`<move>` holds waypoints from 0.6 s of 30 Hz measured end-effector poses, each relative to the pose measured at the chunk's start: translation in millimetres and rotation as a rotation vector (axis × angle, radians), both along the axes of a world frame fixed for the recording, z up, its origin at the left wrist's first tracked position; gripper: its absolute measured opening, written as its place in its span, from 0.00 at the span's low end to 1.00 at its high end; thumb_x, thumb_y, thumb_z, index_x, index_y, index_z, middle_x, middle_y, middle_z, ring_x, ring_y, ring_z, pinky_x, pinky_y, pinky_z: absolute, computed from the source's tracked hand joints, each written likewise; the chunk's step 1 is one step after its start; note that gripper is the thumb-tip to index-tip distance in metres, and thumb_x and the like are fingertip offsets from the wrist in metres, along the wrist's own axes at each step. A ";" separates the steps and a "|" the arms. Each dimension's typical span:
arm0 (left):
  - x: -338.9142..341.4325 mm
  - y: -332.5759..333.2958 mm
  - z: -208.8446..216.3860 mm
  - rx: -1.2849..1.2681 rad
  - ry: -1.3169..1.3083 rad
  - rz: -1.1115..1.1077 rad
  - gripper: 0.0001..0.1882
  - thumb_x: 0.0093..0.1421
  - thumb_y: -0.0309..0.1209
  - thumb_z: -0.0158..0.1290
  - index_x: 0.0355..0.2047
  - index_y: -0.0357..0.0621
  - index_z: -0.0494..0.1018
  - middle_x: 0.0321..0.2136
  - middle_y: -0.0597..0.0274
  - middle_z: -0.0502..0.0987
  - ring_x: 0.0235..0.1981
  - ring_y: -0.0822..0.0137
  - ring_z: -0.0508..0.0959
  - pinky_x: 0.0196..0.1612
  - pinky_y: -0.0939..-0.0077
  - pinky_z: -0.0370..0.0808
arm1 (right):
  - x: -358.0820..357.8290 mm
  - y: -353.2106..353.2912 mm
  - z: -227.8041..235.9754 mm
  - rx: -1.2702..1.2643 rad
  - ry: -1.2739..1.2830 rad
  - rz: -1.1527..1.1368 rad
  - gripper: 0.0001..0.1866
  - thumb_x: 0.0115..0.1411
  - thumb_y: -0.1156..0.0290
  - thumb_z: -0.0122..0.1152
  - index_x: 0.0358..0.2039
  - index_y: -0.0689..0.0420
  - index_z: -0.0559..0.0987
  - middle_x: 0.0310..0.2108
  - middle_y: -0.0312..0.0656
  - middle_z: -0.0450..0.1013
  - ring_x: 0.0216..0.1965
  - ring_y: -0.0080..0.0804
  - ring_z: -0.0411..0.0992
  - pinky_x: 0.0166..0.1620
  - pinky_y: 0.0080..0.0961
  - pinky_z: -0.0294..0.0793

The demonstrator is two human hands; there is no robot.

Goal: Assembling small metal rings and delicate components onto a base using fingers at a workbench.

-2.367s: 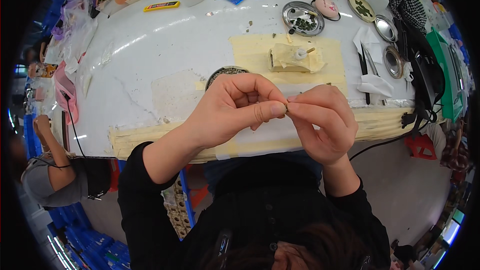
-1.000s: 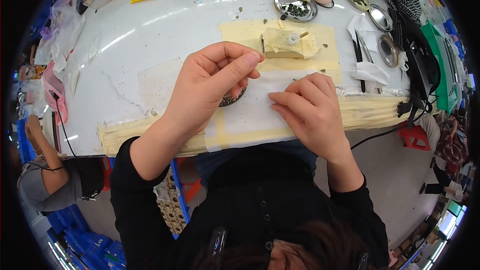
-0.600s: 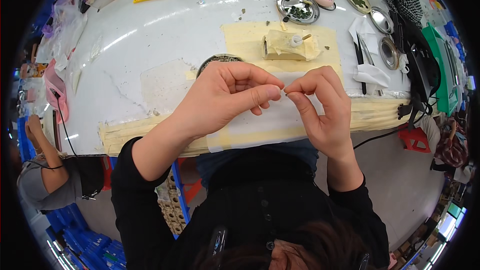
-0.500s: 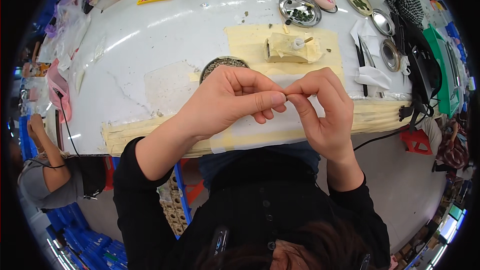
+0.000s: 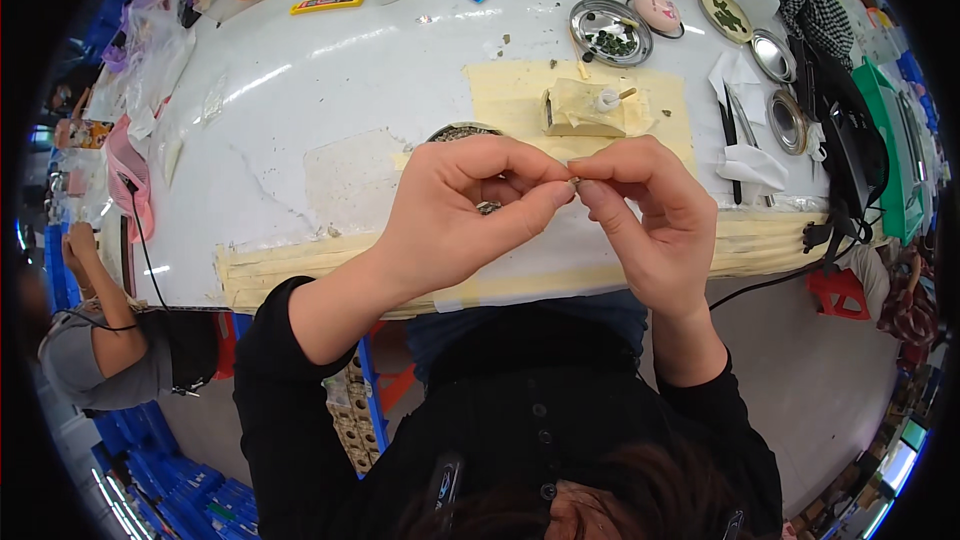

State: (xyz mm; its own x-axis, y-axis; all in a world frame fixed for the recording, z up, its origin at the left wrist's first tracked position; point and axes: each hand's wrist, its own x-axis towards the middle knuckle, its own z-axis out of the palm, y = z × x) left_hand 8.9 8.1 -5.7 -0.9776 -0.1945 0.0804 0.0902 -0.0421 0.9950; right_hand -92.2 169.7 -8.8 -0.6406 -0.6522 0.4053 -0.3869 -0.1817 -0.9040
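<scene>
Our hands, held apart a second ago, now meet at the fingertips over the white table [image 5: 300, 80]. Our left hand [image 5: 450, 205] partly covers a round dish [image 5: 465, 124] of grey grains, so we see only its far edge and a scrap through the curl of our fingers. Beyond our right hand [image 5: 655, 225] sits a taped block [image 5: 572, 112] bearing a little white cup [image 5: 607, 100] with a stick; farther off is a steel plate [image 5: 612, 5] with dark green bits. To our right lie tweezers [image 5: 741, 115] and white tissue [image 5: 752, 168]. Each thumb and forefinger closes nearly tip to tip, and both pinch a tiny piece [image 5: 575, 181] between our hands, above the table, too small to identify.
</scene>
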 end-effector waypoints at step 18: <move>-5.7 -3.8 1.3 -0.764 0.541 0.141 0.13 0.47 0.16 0.63 0.36 0.36 0.79 0.30 0.56 0.80 0.27 0.64 0.79 0.29 0.77 0.75 | -6.1 11.0 -1.4 0.052 -0.632 0.258 0.06 0.60 0.75 0.62 0.36 0.63 0.78 0.31 0.34 0.75 0.29 0.15 0.70 0.31 0.14 0.72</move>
